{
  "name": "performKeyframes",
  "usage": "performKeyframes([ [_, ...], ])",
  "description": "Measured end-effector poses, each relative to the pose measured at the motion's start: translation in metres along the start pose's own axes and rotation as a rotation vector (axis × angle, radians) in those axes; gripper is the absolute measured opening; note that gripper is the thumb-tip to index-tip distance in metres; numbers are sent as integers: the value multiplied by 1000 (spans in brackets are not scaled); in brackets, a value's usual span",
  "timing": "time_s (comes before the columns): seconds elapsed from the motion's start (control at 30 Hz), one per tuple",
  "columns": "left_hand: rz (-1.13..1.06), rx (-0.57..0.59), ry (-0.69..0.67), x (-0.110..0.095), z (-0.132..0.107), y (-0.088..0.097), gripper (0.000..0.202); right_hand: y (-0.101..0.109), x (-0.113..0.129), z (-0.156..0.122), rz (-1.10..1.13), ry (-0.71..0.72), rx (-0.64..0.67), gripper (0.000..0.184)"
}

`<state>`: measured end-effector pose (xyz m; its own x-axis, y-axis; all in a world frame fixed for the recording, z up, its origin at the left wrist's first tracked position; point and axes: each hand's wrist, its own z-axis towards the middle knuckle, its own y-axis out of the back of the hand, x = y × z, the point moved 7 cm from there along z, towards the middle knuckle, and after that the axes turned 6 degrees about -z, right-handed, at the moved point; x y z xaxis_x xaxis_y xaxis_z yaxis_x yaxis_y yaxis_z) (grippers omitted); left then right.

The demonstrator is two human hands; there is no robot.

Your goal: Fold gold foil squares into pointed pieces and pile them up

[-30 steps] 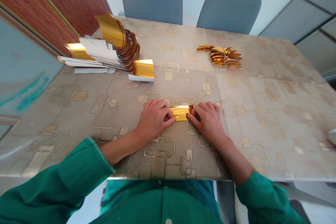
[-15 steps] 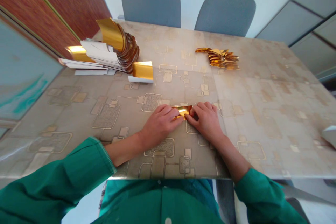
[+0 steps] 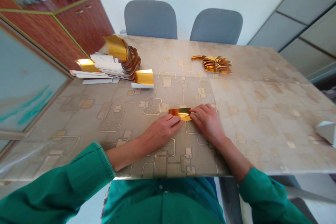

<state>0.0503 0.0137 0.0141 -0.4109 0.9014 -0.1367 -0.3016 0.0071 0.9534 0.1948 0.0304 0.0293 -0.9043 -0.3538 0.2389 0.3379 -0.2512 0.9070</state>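
A small folded sheet of gold foil paper (image 3: 181, 111) lies on the table in front of me, with a narrow folded strip along its near edge. My left hand (image 3: 164, 128) is on its near left part, thumb and fingers close together at the fold. The right end is pinched between the thumb and fingers of my right hand (image 3: 207, 122). My fingertips cover parts of both ends. Farther back on the right lies a pile of folded gold foil pieces (image 3: 216, 64). At the back left, a loose gold foil sheet (image 3: 144, 77) with a white underside curls up.
A fanned stack of gold and white sheets (image 3: 117, 50) covers the table's back left corner. Two grey chairs (image 3: 151, 19) stand behind the patterned tablecloth (image 3: 168, 92). A white object (image 3: 327, 131) sits at the right edge. A wooden cabinet (image 3: 86, 24) is at the left.
My left fingers have drawn back from the foil's far left edge toward its near edge, so more of the sheet shows. The head view has tilted up slightly.
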Motion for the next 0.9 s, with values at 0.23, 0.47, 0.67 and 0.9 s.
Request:
performKeyframes([
  [0.23,-16,52,44,2,-2,-4,38,-5,36,-35,-120,205,33,36],
  [0.47,-19,48,95,5,-7,5,49,-11,24,-42,-125,149,94,38],
  [0.67,36,-12,108,11,-28,13,37,-12,24,-39,-117,150,95,35],
  [0.9,62,-2,86,7,-29,15,41,-16,38,-33,-238,137,109,38],
])
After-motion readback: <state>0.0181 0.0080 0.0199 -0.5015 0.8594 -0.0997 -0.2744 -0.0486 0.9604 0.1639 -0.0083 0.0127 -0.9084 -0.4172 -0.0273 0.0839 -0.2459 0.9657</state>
